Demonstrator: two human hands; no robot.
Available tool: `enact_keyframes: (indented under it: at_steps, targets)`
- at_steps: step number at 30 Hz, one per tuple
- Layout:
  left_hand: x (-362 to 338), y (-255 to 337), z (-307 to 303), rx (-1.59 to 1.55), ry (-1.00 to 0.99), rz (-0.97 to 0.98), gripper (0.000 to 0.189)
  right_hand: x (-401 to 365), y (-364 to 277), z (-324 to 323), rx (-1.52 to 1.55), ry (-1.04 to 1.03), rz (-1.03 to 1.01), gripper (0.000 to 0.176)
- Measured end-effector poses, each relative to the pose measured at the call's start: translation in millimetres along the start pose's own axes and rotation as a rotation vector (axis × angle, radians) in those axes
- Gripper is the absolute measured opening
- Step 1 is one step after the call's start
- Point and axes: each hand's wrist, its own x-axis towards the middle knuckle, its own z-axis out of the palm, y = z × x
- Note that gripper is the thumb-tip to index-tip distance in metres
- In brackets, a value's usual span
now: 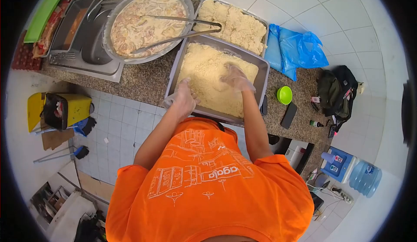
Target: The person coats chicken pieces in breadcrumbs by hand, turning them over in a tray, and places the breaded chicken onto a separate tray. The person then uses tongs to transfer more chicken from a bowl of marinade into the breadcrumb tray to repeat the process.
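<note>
A deep grey tray [172,79] holds pale yellow breading crumbs [204,66] in front of me. My left hand [185,97], in a clear plastic glove, is at the tray's left side, fingers stretched and touching the crumbs. My right hand [236,77], gloved too, lies on the crumbs right of the middle, fingers apart and their tips partly in the crumbs. Neither hand visibly grips anything. Behind stands a second tray [263,24] with breaded pieces [232,20]. Metal tongs [184,38] rest across a big bowl [104,38] of raw meat in batter [145,20].
Left of the bowl is a metal sink [97,40] beside a green tray [45,16]. Blue plastic bags [299,53], a green bowl [284,95], a dark phone [289,115] and a black bag [339,92] are on the granite counter [139,81]. A yellow bin [78,109] stands on the floor.
</note>
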Motion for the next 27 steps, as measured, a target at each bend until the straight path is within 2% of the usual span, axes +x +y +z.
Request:
enact_keyframes:
  at_steps: [2, 4, 8, 13, 17, 19, 23, 25, 26, 27]
  targets:
    - [2, 0, 1, -0.010, 0.017, -0.004, 0.077, -3, -2, -4, -0.010, -0.001, -0.016, 0.058]
    - [7, -1, -3, -0.025, 0.010, -0.013, 0.076, 2, 4, -8, -0.088, -0.151, -0.039, 0.062]
    - [1, -1, 0, -0.044, 0.017, -0.021, 0.076, -17, -9, -51, -0.219, -0.288, 0.000, 0.064]
    - [0, -1, -1, -0.014, 0.012, 0.008, 0.076, -48, -10, -76, 0.049, -0.116, -0.075, 0.057]
    - [6, -4, -5, 0.015, -0.017, 0.018, 0.076, -34, 15, -73, 0.069, -0.072, -0.067, 0.053]
    - [14, -6, -10, -0.009, -0.030, -0.002, 0.077, -22, 28, -77, 0.736, -0.134, -0.047, 0.050]
    - [22, -11, -17, -0.047, -0.039, 0.022, 0.078, 3, 17, -139, 0.826, -0.227, -0.205, 0.054]
    - [31, -17, -26, -0.089, -0.051, 0.011, 0.081, 22, 21, -156, 0.894, -0.057, -0.228, 0.044]
    - [24, -15, -22, -0.092, -0.038, 0.022, 0.077, 72, 70, -145, 0.661, 0.054, -0.306, 0.049]
    - [22, -15, -22, -0.088, -0.041, 0.028, 0.077, 88, 71, -154, 0.662, 0.060, -0.311, 0.049]
